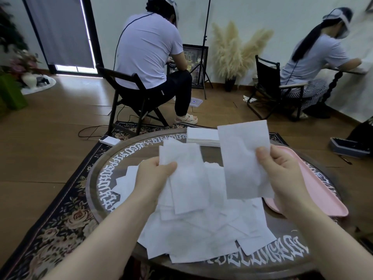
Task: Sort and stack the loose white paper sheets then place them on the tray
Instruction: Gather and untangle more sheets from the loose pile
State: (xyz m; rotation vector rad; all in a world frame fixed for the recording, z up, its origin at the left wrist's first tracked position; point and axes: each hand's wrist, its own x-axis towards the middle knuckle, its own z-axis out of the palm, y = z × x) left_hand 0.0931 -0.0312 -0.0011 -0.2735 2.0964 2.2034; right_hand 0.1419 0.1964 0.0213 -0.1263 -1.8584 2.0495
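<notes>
Loose white paper sheets [203, 229] lie in a messy overlapping heap in the middle of the round table. My left hand [153, 176] pinches a few sheets [185, 178] by their upper left corner, lifted above the heap. My right hand [282, 172] pinches a single white sheet [242, 156] held upright over the table. A neat stack of white sheets [201, 136] rests at the table's far edge. The pink tray [323, 201] sits on the right side of the table, partly hidden behind my right hand.
The round dark table [105, 178] has white lettering around its rim and stands on a floral rug [60, 219]. Two seated people on folding chairs [129, 91] work beyond the table. A white power strip [109, 140] lies on the floor at the table's far left.
</notes>
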